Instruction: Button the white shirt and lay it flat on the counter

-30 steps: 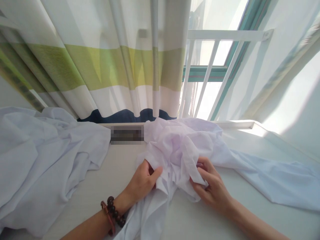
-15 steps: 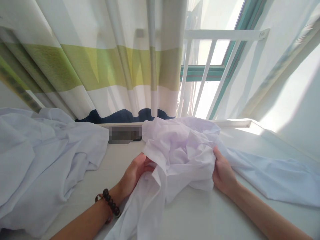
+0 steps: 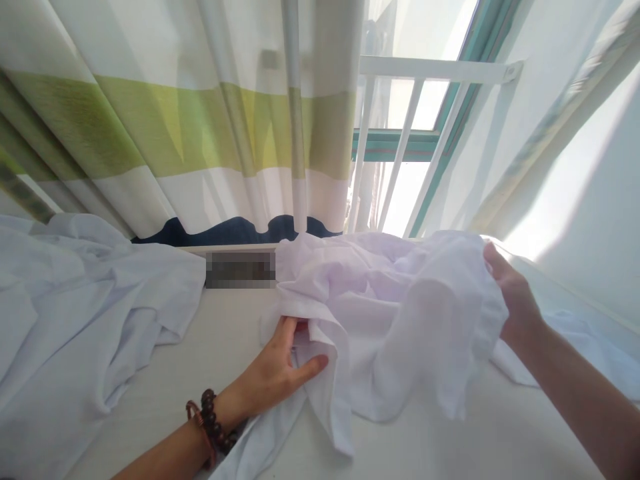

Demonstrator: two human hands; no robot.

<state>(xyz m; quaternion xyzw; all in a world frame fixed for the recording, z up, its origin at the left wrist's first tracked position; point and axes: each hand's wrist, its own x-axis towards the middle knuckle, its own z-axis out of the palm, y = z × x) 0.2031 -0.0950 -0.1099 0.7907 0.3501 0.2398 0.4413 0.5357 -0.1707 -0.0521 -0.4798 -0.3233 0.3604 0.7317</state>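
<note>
A crumpled white garment (image 3: 380,320) is spread in loose folds over the white surface in the middle of the head view. My left hand (image 3: 280,367) is at its near left edge, fingers partly hidden beneath a fold and thumb lying over the cloth. A narrow strip of the cloth trails from there toward the bottom edge. On the other side, my right hand (image 3: 513,287) grips the garment's right edge and holds it raised, so that the cloth hangs down in front. Its fingertips are mostly behind the fabric.
Another heap of white cloth (image 3: 95,320) lies at left, and pale cloth (image 3: 590,347) lies beyond my right forearm. A dark, pixelated object (image 3: 240,270) rests at the back edge of the surface (image 3: 200,387). Behind are a striped curtain (image 3: 200,127) and a white railing (image 3: 435,69).
My right hand has moved right and slightly up, drawing the garment's right side out wider. My left hand has shifted a little lower, with its thumb now showing over the cloth.
</note>
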